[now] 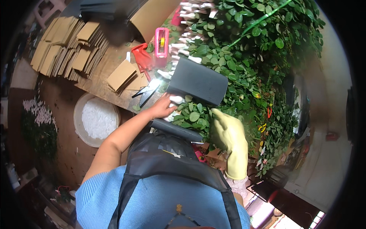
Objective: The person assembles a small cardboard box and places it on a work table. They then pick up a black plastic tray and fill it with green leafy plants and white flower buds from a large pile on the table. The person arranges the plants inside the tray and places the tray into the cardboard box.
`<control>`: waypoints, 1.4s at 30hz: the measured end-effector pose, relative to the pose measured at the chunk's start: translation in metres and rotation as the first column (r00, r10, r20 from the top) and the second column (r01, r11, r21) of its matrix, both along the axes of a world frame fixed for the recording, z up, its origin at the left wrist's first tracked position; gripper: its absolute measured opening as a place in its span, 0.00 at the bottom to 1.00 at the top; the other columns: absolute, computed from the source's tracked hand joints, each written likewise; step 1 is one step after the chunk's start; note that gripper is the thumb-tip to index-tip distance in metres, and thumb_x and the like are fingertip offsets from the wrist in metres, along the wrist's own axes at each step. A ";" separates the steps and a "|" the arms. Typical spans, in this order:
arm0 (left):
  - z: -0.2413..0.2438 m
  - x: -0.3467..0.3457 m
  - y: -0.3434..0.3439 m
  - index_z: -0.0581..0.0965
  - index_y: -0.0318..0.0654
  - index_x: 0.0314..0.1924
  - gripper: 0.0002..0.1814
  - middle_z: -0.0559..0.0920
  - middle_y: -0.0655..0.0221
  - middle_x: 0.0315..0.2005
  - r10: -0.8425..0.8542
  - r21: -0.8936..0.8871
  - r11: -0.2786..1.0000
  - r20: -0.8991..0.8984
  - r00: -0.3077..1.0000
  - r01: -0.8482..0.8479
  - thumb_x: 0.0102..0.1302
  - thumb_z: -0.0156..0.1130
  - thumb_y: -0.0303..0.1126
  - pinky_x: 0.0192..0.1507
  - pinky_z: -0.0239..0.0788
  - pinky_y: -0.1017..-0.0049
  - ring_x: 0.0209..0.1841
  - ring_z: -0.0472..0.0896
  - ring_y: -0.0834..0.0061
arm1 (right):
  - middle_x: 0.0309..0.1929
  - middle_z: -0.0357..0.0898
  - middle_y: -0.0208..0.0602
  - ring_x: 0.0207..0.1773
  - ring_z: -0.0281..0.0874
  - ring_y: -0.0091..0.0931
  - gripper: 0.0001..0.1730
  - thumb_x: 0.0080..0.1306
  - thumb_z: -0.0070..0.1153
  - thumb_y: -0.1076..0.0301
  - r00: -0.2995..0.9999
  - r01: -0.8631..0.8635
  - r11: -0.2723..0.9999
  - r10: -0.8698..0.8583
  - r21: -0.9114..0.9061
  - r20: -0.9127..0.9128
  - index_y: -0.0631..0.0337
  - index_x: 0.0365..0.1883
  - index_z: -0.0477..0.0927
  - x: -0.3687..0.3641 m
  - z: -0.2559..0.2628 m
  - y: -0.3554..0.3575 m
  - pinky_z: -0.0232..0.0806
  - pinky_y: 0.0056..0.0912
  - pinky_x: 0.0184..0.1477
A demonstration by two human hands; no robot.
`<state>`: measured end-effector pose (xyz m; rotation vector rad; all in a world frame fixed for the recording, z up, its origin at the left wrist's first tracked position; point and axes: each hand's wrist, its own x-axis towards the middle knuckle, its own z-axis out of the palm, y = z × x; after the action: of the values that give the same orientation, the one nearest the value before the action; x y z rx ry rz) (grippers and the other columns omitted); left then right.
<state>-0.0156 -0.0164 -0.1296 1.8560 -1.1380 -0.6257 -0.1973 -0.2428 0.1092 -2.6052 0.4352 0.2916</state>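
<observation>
My bare left hand (163,106) rests with spread fingers at the white-wrapped flower heads (176,99) of a leafy bunch, which look like wrapped roses. Over the stems and green leaves (194,116) of that bunch is my right hand (227,126) in a pale yellow rubber glove, its index finger stretched out and its other fingers partly hidden. Whether either hand grips anything cannot be told. The bunch lies between a dark grey corrugated sheet (200,81), standing folded beyond it, and a dark edge (175,128) near my apron. Black-handled scissors (148,92) lie left of the sheet.
Stacked brown cardboard pieces (58,54), a small cardboard stack (121,75), a red glove (141,57) and a pink tape dispenser (161,43) are on the wooden table (100,91). Below its edge stands a tub (98,120) of white pieces. Leafy stems (257,37) pile up at right.
</observation>
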 end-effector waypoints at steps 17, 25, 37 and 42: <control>0.018 0.014 -0.013 0.87 0.42 0.47 0.12 0.86 0.56 0.33 0.329 -0.151 0.935 0.042 0.943 -0.320 0.74 0.60 0.37 0.39 0.75 0.60 0.35 0.84 0.56 | 0.55 0.87 0.40 0.57 0.86 0.38 0.18 0.74 0.52 0.55 0.899 -0.079 0.981 -0.007 -0.180 -0.437 0.51 0.53 0.88 0.117 -0.129 0.048 0.77 0.44 0.57; 0.018 0.013 -0.005 0.80 0.26 0.33 0.18 0.79 0.56 0.21 0.283 -0.100 0.951 -0.086 0.955 -0.291 0.76 0.58 0.36 0.30 0.65 0.63 0.24 0.73 0.70 | 0.62 0.84 0.39 0.66 0.81 0.37 0.17 0.74 0.56 0.60 0.708 0.684 0.701 -0.573 0.200 -0.412 0.53 0.57 0.86 0.119 -0.233 0.034 0.73 0.47 0.64; -0.051 0.078 0.052 0.77 0.31 0.40 0.13 0.81 0.62 0.36 0.370 0.086 0.928 -0.331 0.868 -0.363 0.74 0.57 0.36 0.44 0.70 0.72 0.39 0.78 0.73 | 0.49 0.89 0.41 0.54 0.87 0.37 0.17 0.68 0.64 0.56 0.734 0.678 0.635 -0.557 0.370 -0.388 0.55 0.50 0.88 0.134 -0.250 0.042 0.77 0.39 0.54; -0.012 0.029 -0.007 0.75 0.28 0.41 0.19 0.80 0.61 0.32 0.295 0.016 0.953 -0.299 0.908 -0.304 0.79 0.56 0.41 0.45 0.70 0.69 0.37 0.74 0.72 | 0.49 0.89 0.41 0.55 0.86 0.38 0.18 0.68 0.64 0.56 0.736 0.676 0.637 -0.559 0.371 -0.381 0.55 0.50 0.87 0.129 -0.251 0.041 0.76 0.39 0.55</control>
<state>0.0134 -0.0234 -0.1420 1.7887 -0.6453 -0.6771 -0.0682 -0.2016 -0.1422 -1.7792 1.1535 0.4001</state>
